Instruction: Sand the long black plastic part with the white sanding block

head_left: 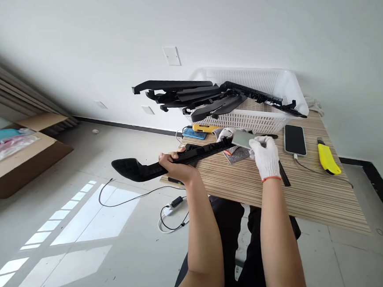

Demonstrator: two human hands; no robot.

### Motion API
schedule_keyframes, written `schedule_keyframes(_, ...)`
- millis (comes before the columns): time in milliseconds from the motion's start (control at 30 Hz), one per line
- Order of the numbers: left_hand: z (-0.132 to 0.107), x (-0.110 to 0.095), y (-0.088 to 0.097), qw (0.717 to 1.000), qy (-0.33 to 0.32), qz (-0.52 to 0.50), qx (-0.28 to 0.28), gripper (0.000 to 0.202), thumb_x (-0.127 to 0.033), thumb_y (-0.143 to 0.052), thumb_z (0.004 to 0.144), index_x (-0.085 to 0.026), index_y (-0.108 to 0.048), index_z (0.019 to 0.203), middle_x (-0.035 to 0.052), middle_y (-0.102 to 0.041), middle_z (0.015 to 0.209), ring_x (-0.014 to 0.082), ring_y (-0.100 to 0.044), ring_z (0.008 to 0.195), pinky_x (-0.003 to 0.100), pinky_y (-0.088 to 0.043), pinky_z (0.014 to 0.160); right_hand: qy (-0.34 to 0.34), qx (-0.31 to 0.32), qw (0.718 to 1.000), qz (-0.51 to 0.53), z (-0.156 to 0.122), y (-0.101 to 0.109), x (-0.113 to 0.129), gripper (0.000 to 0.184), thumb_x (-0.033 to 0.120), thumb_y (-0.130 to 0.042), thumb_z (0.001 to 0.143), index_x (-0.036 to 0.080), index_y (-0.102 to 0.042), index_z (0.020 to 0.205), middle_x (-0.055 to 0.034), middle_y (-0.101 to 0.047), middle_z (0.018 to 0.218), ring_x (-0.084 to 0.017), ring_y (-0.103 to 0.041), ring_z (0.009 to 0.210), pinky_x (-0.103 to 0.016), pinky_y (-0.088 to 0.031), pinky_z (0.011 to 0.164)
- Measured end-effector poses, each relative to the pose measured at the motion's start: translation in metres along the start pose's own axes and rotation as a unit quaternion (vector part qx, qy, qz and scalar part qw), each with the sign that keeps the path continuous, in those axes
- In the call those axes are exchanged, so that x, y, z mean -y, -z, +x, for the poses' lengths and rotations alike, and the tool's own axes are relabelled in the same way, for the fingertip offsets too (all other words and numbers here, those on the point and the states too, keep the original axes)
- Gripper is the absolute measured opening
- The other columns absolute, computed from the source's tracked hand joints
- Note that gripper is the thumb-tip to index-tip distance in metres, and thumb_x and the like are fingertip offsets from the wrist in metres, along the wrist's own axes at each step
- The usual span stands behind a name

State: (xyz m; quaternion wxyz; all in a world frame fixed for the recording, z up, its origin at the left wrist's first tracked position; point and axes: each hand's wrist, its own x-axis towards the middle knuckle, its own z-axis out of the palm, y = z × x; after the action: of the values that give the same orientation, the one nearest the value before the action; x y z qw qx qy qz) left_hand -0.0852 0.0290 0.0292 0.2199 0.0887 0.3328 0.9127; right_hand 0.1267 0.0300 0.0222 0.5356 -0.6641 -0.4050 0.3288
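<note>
One table (pixel 323 191) with striped wood pattern carries the things; on its far side stands a white basket (pixel 242 121), and many black plastic parts (pixel 198 94) lie heaped across its top, several reaching out over its left edge; one long black part (pixel 207 152) is apart from them, held in the air over the near left of the table; the white-gloved right hand (pixel 265 154) pinches a flat grey-green piece close to the right end of this part, though I cannot tell if they touch; the bare left hand (pixel 179 165) is closed around the part near its middle; at right lie a yellow cutter (pixel 328 158) and a phone (pixel 294 140); smallest is the grey-green piece (pixel 242 139); the held part seems in the middle of handling; whether the heaped ones are done or waiting, I cannot tell.
</note>
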Motion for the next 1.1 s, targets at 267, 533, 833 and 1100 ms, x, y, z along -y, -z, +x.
schedule_keyframes(267, -0.0009, -0.0002, 0.0004, 1.0, 0.005, -0.013, 0.002, 0.035, -0.037, -0.054, 0.082, -0.023, -0.023, 0.071, -0.0063, -0.027, 0.068, 0.011, -0.053, 0.062, 0.027, -0.05, 0.074, 0.002, -0.004, 0.999, 0.036, 0.0043, 0.0029, -0.0025, 0.019, 0.035, -0.067, 0.077, 0.023, -0.059, 0.09, -0.0014, -0.068, 0.085, -0.017, -0.062, 0.069, -0.036, -0.055, 0.07)
schedule_keyframes(533, -0.0023, -0.0024, -0.002, 1.0, 0.011, -0.023, -0.012, 0.033, -0.034, -0.053, 0.082, -0.023, -0.025, 0.069, -0.0064, -0.028, 0.067, 0.0108, -0.053, 0.061, 0.027, -0.05, 0.075, 0.028, -0.029, 0.999, -0.032, -0.0001, 0.0039, 0.0024, 0.02, 0.039, -0.069, 0.079, 0.022, -0.065, 0.09, -0.0034, -0.069, 0.084, -0.021, -0.064, 0.079, -0.039, -0.054, 0.08)
schedule_keyframes(833, -0.0022, 0.0, -0.0001, 1.0, -0.008, -0.001, 0.003, 0.034, -0.037, -0.052, 0.081, -0.023, -0.023, 0.07, -0.006, -0.027, 0.067, 0.0116, -0.054, 0.062, 0.027, -0.05, 0.074, 0.02, 0.011, 1.0, -0.014, -0.0002, -0.0024, 0.0, 0.018, 0.035, -0.069, 0.077, 0.022, -0.066, 0.089, -0.0042, -0.071, 0.091, -0.021, -0.065, 0.08, -0.038, -0.056, 0.076)
schedule_keyframes(1100, -0.0019, 0.0019, 0.0011, 1.0, -0.014, 0.004, 0.018, 0.034, -0.037, -0.051, 0.082, -0.024, -0.022, 0.072, -0.0061, -0.026, 0.067, 0.0114, -0.052, 0.061, 0.027, -0.05, 0.072, -0.008, -0.017, 0.999, 0.033, 0.0013, -0.0011, -0.0006, 0.021, 0.034, -0.068, 0.077, 0.021, -0.066, 0.093, -0.0068, -0.071, 0.099, -0.02, -0.067, 0.081, -0.038, -0.06, 0.072)
